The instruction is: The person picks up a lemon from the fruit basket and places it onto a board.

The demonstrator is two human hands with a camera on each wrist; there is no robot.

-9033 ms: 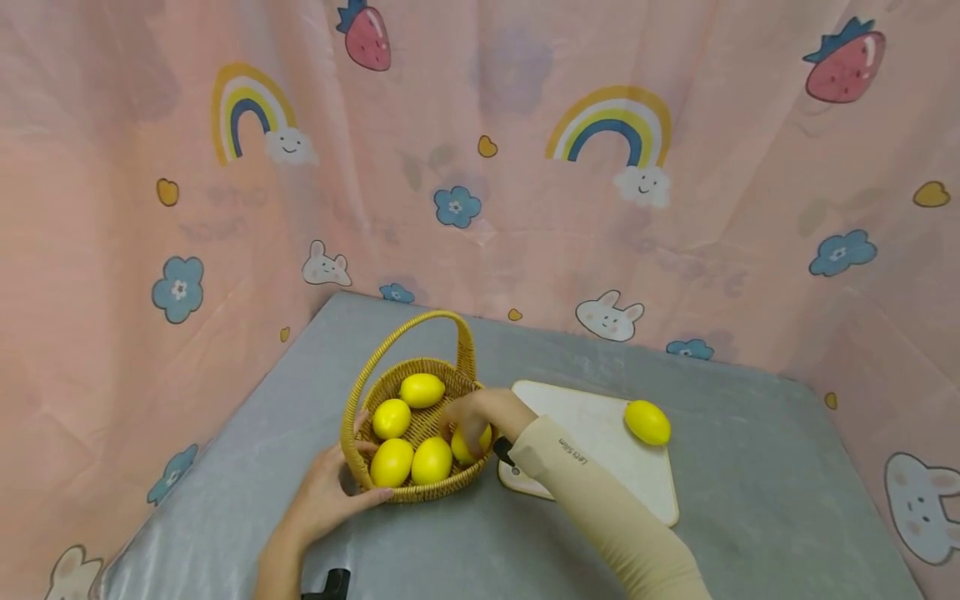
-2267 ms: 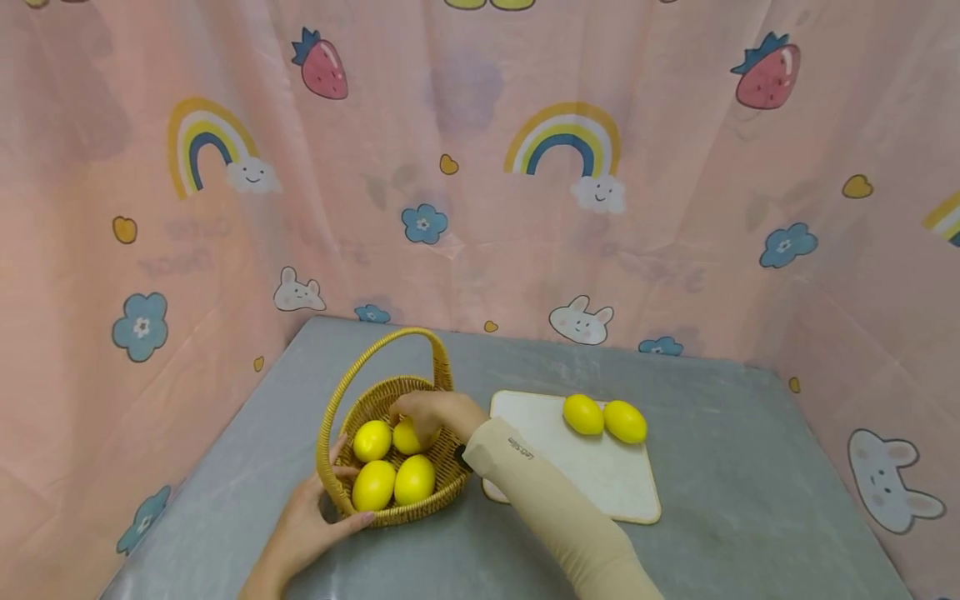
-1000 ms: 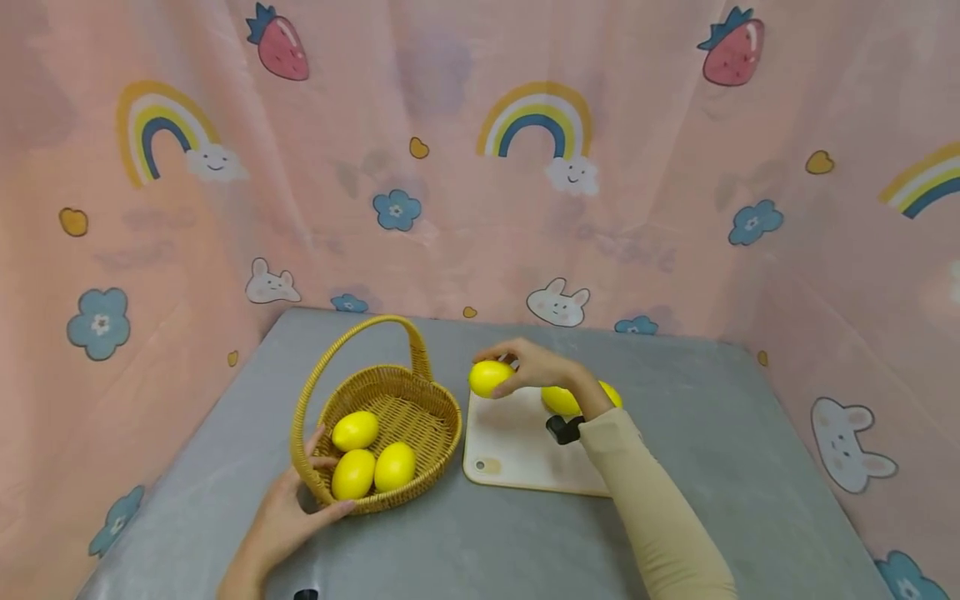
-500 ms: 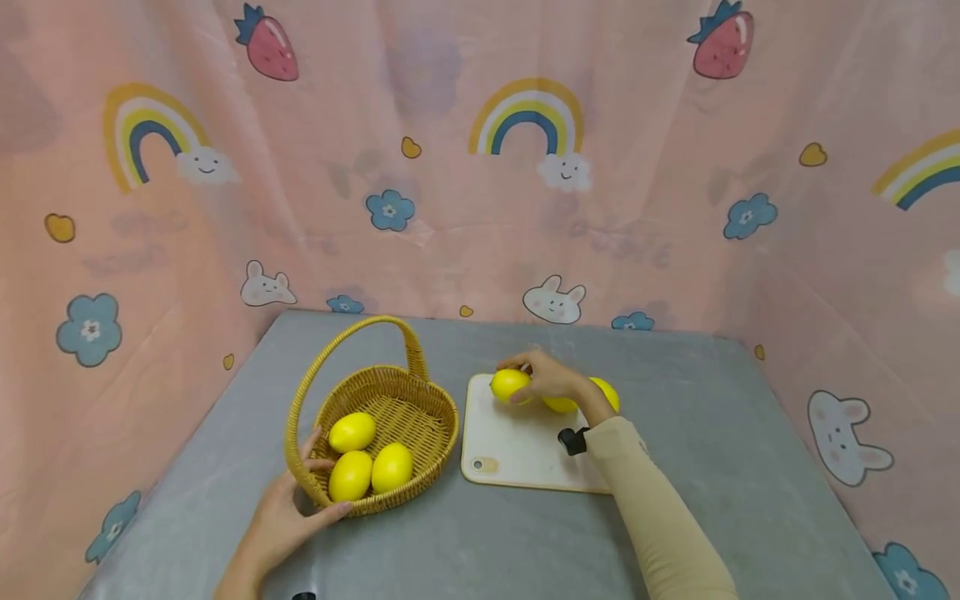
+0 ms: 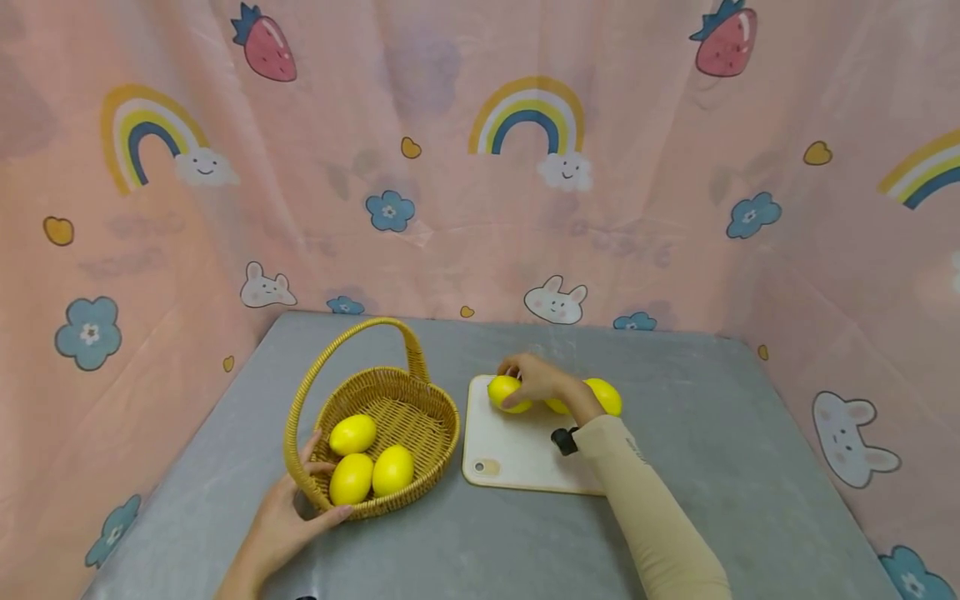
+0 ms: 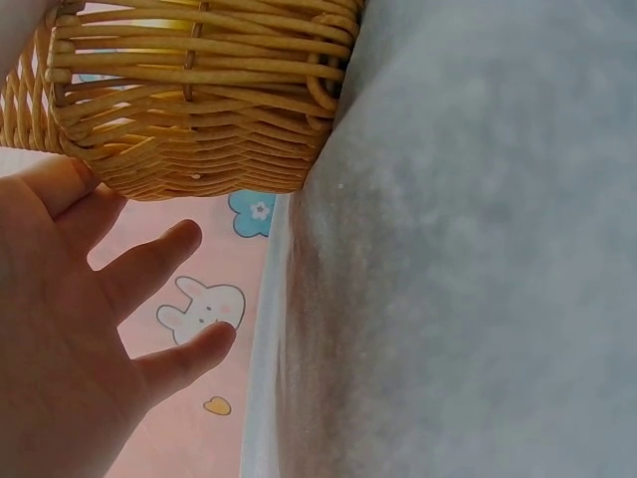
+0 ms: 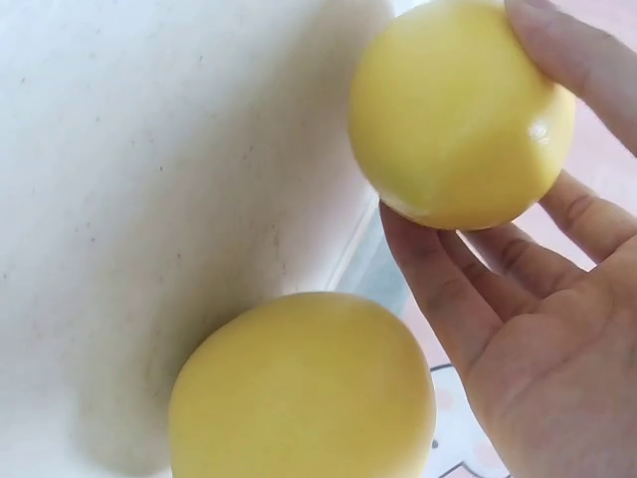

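Apparently we were at the setting-down step, bringing a lemon (image 5: 501, 392) to rest on the white board (image 5: 517, 457), near its far left corner; whether the fruit already bore on the surface, we could not tell. Our right hand (image 5: 538, 379) had it pinched, thumb on one side and fingertips on the other, with the palm clear of it. Just beside it, partly hidden behind our hand and wrist, lay a second lemon (image 5: 557, 405), with a third lemon (image 5: 603, 397) beyond, towards the board's right end.

As we judged it, the next move called for seating the fruit squarely, then loosening the right fingers gently, since so round a thing could roll into its neighbour.

Our left hand (image 5: 281, 518) gripped the wicker basket (image 5: 408, 421) at its near left side, thumb along the rim and fingers by the foot of the handle (image 5: 415, 358); in the left wrist view, two fingers spread free of the weave. Three lemons (image 5: 352, 435) sat together inside, towards that hand.
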